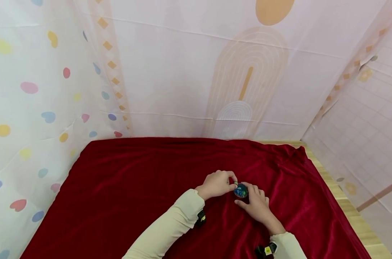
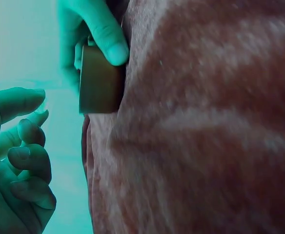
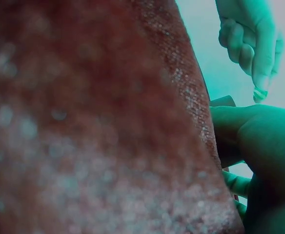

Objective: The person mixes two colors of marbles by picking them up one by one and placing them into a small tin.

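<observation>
On the red cloth (image 1: 144, 172) stands a low round container (image 1: 240, 191), blue and green inside with bright glints; its contents are too small to make out. The left wrist view shows its plain, straight side wall (image 2: 99, 87). My right hand (image 1: 258, 204) holds the container from the right, thumb at the near side and fingers at the far side. Above its left rim, my left hand (image 1: 217, 184) pinches a tiny, shiny, greenish piece (image 3: 260, 93) between thumb and forefinger. What exactly this piece is cannot be told.
The cloth lies in folds over a light wooden table (image 1: 354, 219), whose bare wood shows along the right edge. A patterned white curtain (image 1: 170, 79) hangs behind it and on both sides. A black wrist strap device (image 1: 200, 218) sits on each forearm.
</observation>
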Tool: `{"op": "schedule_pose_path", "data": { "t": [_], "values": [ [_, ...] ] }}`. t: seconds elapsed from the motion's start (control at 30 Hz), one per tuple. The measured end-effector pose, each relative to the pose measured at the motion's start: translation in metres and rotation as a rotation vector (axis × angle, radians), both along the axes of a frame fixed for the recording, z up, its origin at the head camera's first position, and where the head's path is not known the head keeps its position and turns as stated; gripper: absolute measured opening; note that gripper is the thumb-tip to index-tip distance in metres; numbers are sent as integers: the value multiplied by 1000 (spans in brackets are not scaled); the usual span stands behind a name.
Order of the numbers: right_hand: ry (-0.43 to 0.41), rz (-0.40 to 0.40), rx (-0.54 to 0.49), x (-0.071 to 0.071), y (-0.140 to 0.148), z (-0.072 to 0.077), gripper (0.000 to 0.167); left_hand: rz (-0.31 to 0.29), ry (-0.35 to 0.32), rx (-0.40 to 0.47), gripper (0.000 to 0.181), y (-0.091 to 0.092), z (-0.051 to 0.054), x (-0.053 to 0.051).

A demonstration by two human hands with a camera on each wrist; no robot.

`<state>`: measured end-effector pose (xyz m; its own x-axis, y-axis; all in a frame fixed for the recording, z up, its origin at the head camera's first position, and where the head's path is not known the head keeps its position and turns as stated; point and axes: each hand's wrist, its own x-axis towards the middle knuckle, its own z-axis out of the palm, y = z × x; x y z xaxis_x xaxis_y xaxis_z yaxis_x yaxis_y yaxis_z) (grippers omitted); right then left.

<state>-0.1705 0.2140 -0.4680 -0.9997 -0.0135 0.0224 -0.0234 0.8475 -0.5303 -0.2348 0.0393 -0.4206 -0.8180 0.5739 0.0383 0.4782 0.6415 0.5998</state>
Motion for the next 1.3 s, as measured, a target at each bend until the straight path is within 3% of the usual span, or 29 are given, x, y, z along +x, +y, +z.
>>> {"op": "schedule_pose_path", "data": {
  "t": [0.27,0.53,1.1,1.3],
  "values": [
    [-21,16,-9,2,-3,0,67,-32,-7,-30,24,10,-2,7],
    [-12,16,-3,3,-3,-2,66,-37,13,-9,24,5,-6,9],
    [-20,8,14,1,0,-2,70,37,-1,107,26,-44,-9,4],
    [-34,10,21,2,2,0,74,67,50,65,38,-69,-14,2]
  ]
}}
